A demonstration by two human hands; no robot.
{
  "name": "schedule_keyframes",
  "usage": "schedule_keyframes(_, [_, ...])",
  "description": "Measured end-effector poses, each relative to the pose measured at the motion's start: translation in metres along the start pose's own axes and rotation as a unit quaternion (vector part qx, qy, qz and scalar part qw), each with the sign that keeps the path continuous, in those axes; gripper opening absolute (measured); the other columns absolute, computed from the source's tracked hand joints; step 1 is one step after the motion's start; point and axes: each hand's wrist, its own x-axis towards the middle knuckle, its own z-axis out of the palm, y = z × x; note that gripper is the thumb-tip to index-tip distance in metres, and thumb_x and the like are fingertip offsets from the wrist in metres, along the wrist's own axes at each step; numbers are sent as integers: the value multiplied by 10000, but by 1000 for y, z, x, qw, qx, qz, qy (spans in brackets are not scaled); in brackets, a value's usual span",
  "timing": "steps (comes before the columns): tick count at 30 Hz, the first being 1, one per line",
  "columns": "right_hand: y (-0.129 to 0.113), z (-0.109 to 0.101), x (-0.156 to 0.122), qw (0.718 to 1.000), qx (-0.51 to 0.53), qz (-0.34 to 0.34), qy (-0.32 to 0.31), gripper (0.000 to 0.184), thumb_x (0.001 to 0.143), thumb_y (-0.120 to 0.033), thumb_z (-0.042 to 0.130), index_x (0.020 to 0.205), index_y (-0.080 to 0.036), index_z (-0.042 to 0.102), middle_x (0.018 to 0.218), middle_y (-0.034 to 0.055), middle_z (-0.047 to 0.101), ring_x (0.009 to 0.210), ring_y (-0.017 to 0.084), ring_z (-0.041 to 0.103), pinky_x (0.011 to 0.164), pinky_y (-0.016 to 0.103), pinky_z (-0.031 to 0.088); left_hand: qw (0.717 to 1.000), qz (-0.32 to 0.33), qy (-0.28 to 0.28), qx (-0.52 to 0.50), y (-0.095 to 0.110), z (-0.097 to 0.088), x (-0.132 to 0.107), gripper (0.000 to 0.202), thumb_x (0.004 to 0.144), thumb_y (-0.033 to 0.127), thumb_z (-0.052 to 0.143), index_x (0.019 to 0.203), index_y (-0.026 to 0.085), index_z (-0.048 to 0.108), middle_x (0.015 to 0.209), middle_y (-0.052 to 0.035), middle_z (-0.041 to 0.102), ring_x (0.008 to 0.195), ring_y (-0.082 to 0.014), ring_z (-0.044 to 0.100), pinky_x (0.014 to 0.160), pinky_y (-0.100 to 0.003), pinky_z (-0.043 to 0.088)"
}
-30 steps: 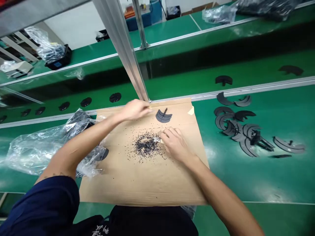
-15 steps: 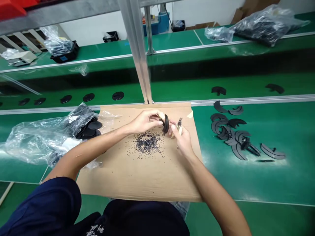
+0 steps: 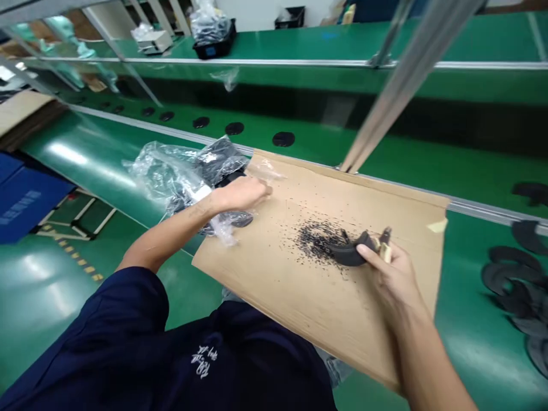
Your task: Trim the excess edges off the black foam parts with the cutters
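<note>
**Grip closed on a black curved piece (image 3: 349, 257)**

The right hand (image 3: 389, 279) is clenched around small pliers (image 3: 384, 251) with pale handles, its thumb pressing the piece against them, low over the cardboard sheet (image 3: 274, 302) and just beside a heap of black crumbs (image 3: 319, 240). The left hand (image 3: 242, 194) lies open, holding nothing visible, near the sheet's far left corner, beside a clear plastic bag (image 3: 171, 177). Black discs (image 3: 282, 138) line the green belt (image 3: 428, 160) beyond.

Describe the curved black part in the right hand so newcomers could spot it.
On the cardboard on the green conveyor belt, find the black granule heap. The curved black part at its edge is the only one held, by the right hand.
</note>
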Motion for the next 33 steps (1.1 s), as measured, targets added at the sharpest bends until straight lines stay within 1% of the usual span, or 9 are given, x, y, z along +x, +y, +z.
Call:
schedule_keyframes(2, [0, 3, 6, 999, 11, 22, 35, 506, 429, -445, 991, 763, -200, 702, 748, -1, 650, 645, 133, 569, 593, 293, 514, 993, -75, -77, 55, -26, -1, -16, 185, 925, 226, 534, 905, 140, 696, 942, -148, 724, 861, -260, 694, 766, -360, 519])
schedule_keyframes(5, [-6, 14, 9, 996, 35, 40, 67, 537, 364, -401, 1005, 746, -183, 698, 786, 35, 661, 689, 150, 591, 652, 325, 528, 991, -57, -115, 41, -41, 8, -35, 151, 890, 275, 625, 973, 162, 681, 1026, -123, 723, 876, -233, 677, 752, -315, 492])
schedule_keyframes(10, [-13, 39, 6, 995, 36, 37, 81, 555, 359, -401, 1007, 730, -181, 657, 790, 15, 634, 708, 138, 580, 731, 342, 527, 995, -60, -74, 14, -32, 26, -58, 286, 954, 386, 603, 1112, 149, 632, 938, -117, 697, 785, -235, 664, 702, -315, 464])
schedule_keyframes(16, [-3, 58, 8, 997, 25, 39, 59, 547, 422, -419, 999, 769, -187, 646, 773, -20, 606, 696, 118, 549, 706, 307, 497, 996, -64, -56, 20, -20, 52, -73, 347, 847, 225, 692, 1166, 144, 582, 1227, -157, 598, 1003, -273, 659, 747, -305, 484])
schedule_keyframes(23, [6, 57, 2, 1000, -1, 24, 11, 516, 532, -492, 969, 803, -197, 643, 769, -40, 584, 685, 101, 523, 661, 256, 461, 991, -77, -112, 4, -11, 40, -62, 461, 831, 235, 644, 1267, 120, 551, 1223, -165, 605, 881, -248, 659, 697, -308, 471])
schedule_keyframes(26, [9, 53, -3, 1000, -7, 12, 13, 505, 555, -504, 960, 809, -204, 643, 750, -45, 561, 671, 101, 500, 658, 258, 451, 995, -79, -52, 30, 1, 32, -52, 294, 876, 222, 544, 1130, 102, 632, 1085, -162, 673, 805, -239, 661, 663, -315, 465])
schedule_keyframes(29, [11, 51, -9, 1000, -18, 11, 8, 490, 585, -522, 941, 819, -211, 643, 739, -42, 557, 667, 112, 497, 667, 272, 457, 988, -72, 132, -32, 22, 30, -41, 193, 903, 197, 483, 938, 125, 658, 857, -99, 684, 744, -197, 633, 669, -303, 477])
schedule_keyframes(31, [11, 51, -13, 1000, -23, 13, -8, 484, 607, -541, 923, 828, -212, 645, 751, -33, 573, 678, 123, 513, 670, 280, 465, 951, -35, 258, -166, 43, 34, -31, 185, 937, 221, 488, 950, 139, 653, 810, -55, 668, 715, -149, 607, 661, -264, 488])
schedule_keyframes(33, [10, 51, -16, 999, -24, 10, -27, 478, 638, -563, 899, 838, -212, 644, 779, -21, 596, 698, 133, 532, 676, 286, 474, 899, 13, 299, -320, 67, 43, -18, 179, 964, 250, 519, 1016, 145, 654, 789, -19, 652, 665, -104, 578, 612, -211, 482])
